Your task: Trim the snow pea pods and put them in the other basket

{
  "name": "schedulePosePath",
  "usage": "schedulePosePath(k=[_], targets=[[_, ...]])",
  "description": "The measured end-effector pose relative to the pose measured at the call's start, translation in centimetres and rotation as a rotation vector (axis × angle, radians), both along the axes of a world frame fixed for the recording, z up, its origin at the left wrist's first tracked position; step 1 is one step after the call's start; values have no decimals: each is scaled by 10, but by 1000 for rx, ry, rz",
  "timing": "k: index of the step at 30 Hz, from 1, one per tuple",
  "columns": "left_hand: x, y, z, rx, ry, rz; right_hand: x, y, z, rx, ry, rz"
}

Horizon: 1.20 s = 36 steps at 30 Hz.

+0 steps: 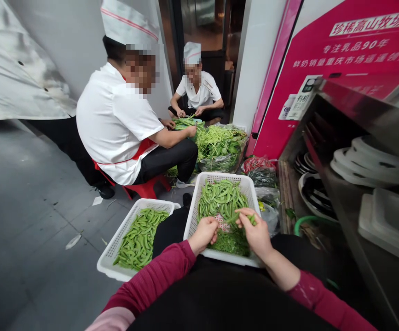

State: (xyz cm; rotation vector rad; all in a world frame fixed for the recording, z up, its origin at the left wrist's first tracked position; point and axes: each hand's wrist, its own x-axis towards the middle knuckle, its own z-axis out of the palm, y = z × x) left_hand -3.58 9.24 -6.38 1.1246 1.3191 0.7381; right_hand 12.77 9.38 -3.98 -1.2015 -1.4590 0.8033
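Observation:
A white perforated basket (193, 209) rests on my lap. Green pea pods (223, 197) fill its far part, and a heap of thin green trimmings (229, 242) lies in its near part. My left hand (205, 233) is closed above the basket's left side; whatever its fingers hold is hidden. Over the right side, my right hand (257, 230) is closed around a few pea pods (251, 219), with one pod sticking out past the fingertips. A second white basket (106, 263), holding many pea pods (140, 239), stands on the floor to my left.
A co-worker (116, 119) sits on a red stool (147, 187) ahead left; another person (195, 92) squats farther back. Between them is a pile of leafy greens (220, 142). Someone in white (16, 69) stands far left. A metal shelf (344, 193) with plates (375, 161) borders my right.

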Motion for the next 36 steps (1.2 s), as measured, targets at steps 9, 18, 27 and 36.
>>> schedulePosePath(k=[9,18,27,36], targets=[[-12,2,16,457,485,-380,17,0,-7,-104,-14,54],[-4,0,29,726,985,-652,9,9,-5,402,-979,476],[-6,3,3,624,885,-260,-2,43,-39,-427,272,-10],[-21,3,-25,416,917,-625,33,162,-48,158,-1052,312]])
